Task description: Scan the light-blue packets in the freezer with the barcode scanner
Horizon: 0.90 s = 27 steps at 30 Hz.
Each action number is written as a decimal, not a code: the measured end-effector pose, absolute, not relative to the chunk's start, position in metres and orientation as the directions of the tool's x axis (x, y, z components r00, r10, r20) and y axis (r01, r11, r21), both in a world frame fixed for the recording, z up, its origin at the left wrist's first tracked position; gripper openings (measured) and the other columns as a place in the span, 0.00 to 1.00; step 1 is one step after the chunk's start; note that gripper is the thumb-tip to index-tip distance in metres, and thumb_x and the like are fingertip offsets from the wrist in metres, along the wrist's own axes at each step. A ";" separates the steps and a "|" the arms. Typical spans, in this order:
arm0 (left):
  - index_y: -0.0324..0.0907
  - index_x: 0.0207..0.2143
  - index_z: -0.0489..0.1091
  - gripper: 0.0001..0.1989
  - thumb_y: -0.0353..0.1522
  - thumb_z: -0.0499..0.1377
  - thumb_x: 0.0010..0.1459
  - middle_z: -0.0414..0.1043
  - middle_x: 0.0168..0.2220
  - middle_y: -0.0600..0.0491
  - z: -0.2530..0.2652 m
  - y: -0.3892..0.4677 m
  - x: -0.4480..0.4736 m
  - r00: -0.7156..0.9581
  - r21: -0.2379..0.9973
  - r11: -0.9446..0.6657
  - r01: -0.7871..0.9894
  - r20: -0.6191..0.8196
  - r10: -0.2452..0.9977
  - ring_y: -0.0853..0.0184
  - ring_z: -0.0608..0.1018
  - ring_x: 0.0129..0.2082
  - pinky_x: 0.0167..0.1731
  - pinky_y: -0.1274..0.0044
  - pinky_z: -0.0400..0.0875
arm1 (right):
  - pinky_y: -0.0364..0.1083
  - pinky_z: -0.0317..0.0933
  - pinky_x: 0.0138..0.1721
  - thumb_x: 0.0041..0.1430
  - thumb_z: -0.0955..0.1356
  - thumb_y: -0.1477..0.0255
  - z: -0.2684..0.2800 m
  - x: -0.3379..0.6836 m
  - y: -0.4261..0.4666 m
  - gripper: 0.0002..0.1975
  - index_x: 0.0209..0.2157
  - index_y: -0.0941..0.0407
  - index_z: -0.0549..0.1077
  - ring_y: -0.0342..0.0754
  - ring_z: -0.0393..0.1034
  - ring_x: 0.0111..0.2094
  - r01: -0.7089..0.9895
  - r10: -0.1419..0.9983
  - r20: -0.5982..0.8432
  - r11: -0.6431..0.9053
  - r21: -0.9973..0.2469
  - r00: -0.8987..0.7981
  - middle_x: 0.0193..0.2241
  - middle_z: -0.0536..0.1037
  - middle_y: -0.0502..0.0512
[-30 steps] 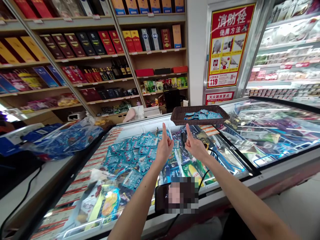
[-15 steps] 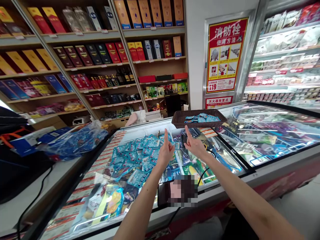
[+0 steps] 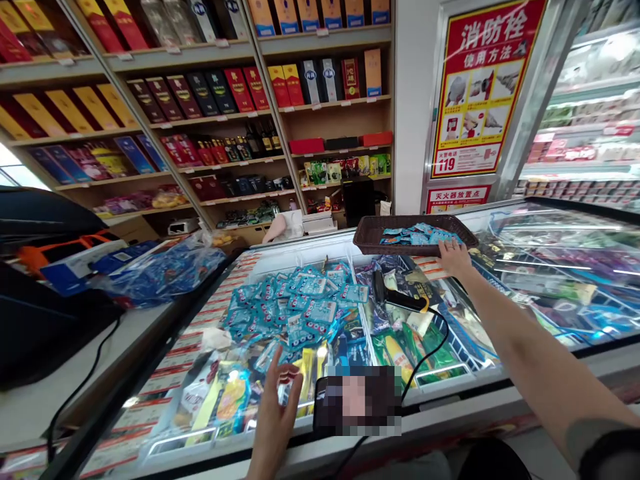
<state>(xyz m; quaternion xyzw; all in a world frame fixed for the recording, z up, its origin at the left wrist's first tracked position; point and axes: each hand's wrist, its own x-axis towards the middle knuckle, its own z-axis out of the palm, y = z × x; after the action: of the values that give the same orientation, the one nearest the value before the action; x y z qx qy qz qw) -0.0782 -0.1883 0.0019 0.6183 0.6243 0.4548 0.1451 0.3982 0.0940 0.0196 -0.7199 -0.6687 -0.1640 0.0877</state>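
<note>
Over the right front rim of a dark brown woven basket [image 3: 367, 245] lies my right hand [image 3: 455, 260], its fingers stretched and slightly apart. Small blue packets [image 3: 417, 233] are inside, close to the fingertips; whether they touch is unclear. My left hand [image 3: 281, 400] is raised above the front of the glass freezer lid, index finger up and the others loosely bent, holding nothing. Beyond it, a spread pile of blue packets [image 3: 295, 303] rests on the glass. A black barcode scanner [image 3: 400, 298] with a cable lies between the pile and my right forearm.
A phone [image 3: 325, 403], partly blurred out, lies at the freezer's front edge beside my left hand. To the left, a clear plastic bag of blue packs [image 3: 165, 270] sits on a counter. Shelves of boxed bottles [image 3: 217, 93] stand behind. The cable [image 3: 440, 340] crosses the glass.
My right hand has gone from pointing near the scanner to the basket's right front rim. The left has drawn back toward me from above the pile. The view has shifted slightly.
</note>
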 end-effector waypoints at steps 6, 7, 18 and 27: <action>0.53 0.61 0.50 0.32 0.41 0.55 0.55 0.69 0.45 0.49 -0.003 -0.205 -0.076 -0.239 0.763 -0.108 0.637 0.328 0.914 0.60 0.74 0.45 0.47 0.63 0.70 | 0.57 0.55 0.46 0.63 0.57 0.67 0.019 0.406 0.087 0.22 0.42 0.71 0.70 0.65 0.64 0.48 0.981 0.940 0.340 -0.045 0.187 -0.022 0.41 0.72 0.79; 0.53 0.61 0.50 0.32 0.41 0.55 0.55 0.69 0.45 0.49 -0.003 -0.203 -0.076 -0.237 0.763 -0.100 0.639 0.319 0.918 0.60 0.73 0.46 0.46 0.63 0.70 | 0.57 0.55 0.45 0.63 0.56 0.67 0.018 0.406 0.081 0.22 0.41 0.71 0.70 0.65 0.65 0.46 0.979 0.942 0.335 -0.042 0.197 -0.026 0.40 0.72 0.80; 0.55 0.62 0.46 0.33 0.41 0.55 0.55 0.68 0.46 0.51 -0.016 -0.195 -0.081 -0.169 0.709 -0.098 0.699 0.298 0.940 0.60 0.72 0.46 0.48 0.62 0.68 | 0.54 0.61 0.35 0.61 0.55 0.77 0.010 0.420 0.025 0.18 0.37 0.70 0.74 0.62 0.73 0.38 0.958 0.929 0.312 -0.250 0.140 0.197 0.33 0.76 0.76; 0.47 0.62 0.48 0.34 0.40 0.57 0.55 0.69 0.45 0.49 -0.017 -0.195 -0.078 -0.150 0.704 -0.152 0.694 0.348 0.925 0.62 0.73 0.44 0.46 0.64 0.69 | 0.54 0.61 0.37 0.64 0.56 0.67 0.012 0.430 0.014 0.21 0.37 0.69 0.73 0.62 0.72 0.38 0.961 0.933 0.282 -0.260 0.096 0.225 0.32 0.76 0.73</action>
<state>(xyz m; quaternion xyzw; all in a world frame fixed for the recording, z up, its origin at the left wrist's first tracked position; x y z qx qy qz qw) -0.0783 -0.1945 -0.0168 0.6367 0.6358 0.4132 0.1401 0.4297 0.0142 0.0122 -0.7809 -0.6062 -0.1423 0.0492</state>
